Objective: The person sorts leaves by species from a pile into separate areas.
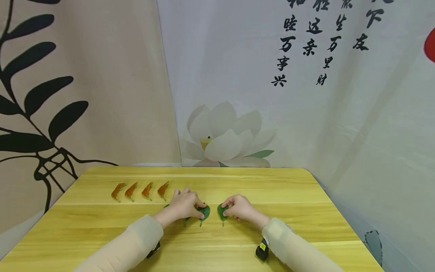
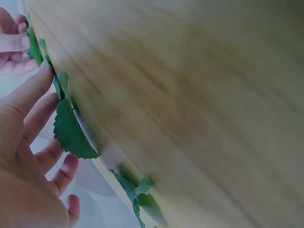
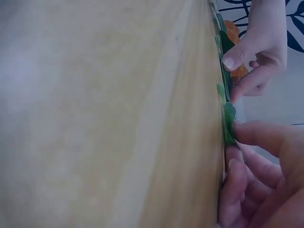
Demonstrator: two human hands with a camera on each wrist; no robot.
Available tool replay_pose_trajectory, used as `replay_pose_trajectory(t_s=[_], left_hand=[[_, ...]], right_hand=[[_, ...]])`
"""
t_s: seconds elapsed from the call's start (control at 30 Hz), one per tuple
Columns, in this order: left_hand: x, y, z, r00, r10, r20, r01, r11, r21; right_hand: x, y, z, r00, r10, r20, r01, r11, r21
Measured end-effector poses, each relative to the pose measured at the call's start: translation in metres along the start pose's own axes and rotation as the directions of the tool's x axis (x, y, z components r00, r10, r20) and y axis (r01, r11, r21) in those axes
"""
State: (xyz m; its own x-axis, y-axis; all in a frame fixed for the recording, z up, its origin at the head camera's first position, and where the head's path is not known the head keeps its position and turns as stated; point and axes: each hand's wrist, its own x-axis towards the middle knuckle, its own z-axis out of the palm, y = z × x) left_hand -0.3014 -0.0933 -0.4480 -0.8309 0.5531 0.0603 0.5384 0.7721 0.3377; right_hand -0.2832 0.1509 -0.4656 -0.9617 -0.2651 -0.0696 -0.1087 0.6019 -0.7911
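Both hands are low over the wooden table. My left hand [image 1: 183,206] has its thumb and index finger on the edges of a green serrated leaf [image 1: 205,212], pinching it at the tabletop. Just right of it, my right hand [image 1: 239,208] pinches another green leaf [image 1: 221,212] between thumb and fingers, its stem pointing toward me. In the left wrist view, a green leaf [image 2: 73,130] lies beside the left fingers, with another leaf [image 2: 127,187] farther along; the left hand mostly hides these in the head view. The right wrist view shows the right-hand leaf [image 3: 229,121] close to the tabletop.
Several orange-red leaves [image 1: 147,191] lie in a row at the table's back left. The wooden table [image 1: 299,226] ends at a printed curtain [image 1: 238,75] behind it. Black straps with small devices [image 1: 262,250] hang at the wrists.
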Motion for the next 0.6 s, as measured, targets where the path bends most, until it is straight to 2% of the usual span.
replay_pose_trajectory(t_s=[0.33, 0.6], left_hand=[[-0.0006, 0.0024, -0.0006, 1.000, -0.001, 0.003, 0.001, 1.000, -0.002], [-0.0017, 0.0042, -0.0012, 1.000, -0.005, -0.001, 0.005, 1.000, 0.019]], right_hand=[[0.0004, -0.0029, 0.0016, 1.000, -0.014, -0.008, 0.014, 0.999, -0.037], [0.0032, -0.0016, 0.0019, 0.997, -0.081, -0.011, 0.079, 0.987, -0.143]])
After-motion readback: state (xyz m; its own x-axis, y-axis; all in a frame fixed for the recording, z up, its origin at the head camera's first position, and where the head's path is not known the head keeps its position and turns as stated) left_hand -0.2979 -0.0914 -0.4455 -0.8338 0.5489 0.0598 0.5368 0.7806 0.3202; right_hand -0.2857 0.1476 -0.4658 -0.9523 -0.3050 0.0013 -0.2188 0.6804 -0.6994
